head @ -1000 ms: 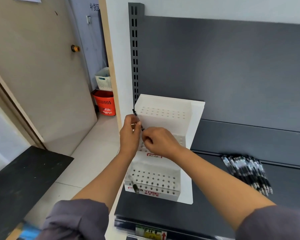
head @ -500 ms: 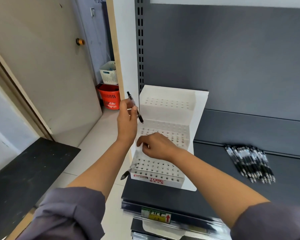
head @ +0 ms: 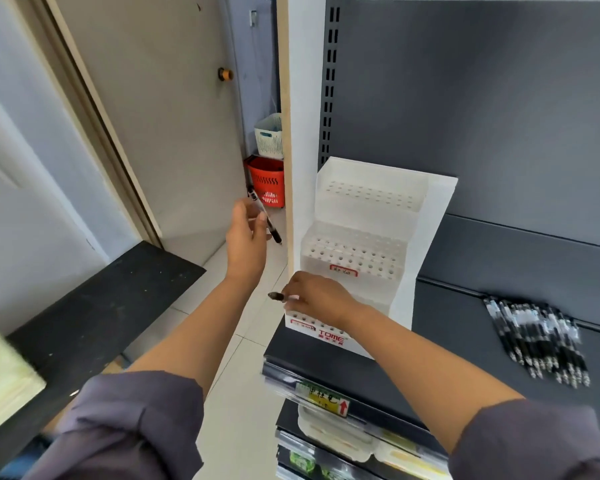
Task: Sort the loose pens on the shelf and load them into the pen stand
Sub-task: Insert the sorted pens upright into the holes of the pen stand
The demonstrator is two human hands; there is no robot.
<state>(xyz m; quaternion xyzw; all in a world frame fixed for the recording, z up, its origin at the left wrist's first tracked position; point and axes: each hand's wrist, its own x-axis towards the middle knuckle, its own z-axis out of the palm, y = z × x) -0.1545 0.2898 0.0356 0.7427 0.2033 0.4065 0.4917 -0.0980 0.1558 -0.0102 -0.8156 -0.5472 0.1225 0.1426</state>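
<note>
Red basket (head: 267,185): on the floor just beyond the left hand (head: 246,233).
White basket (head: 269,136): just above the red one.
Door (head: 160,116): left of that hand, orange knob (head: 226,74) high on it.
Black bench (head: 94,306): below and left of that hand.
Price label (head: 326,401): below the right hand (head: 317,299), bearing a red arrow.

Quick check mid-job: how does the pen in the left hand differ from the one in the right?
The left-hand pen shows nearly its whole length; the right-hand pen shows only a dark end past the right hand. The left-hand pen slants steeply, raised left of the pen stand; the right-hand pen lies roughly level, low at the stand's front-left corner. Both are dark and pinched; neither sits in a hole.
</note>
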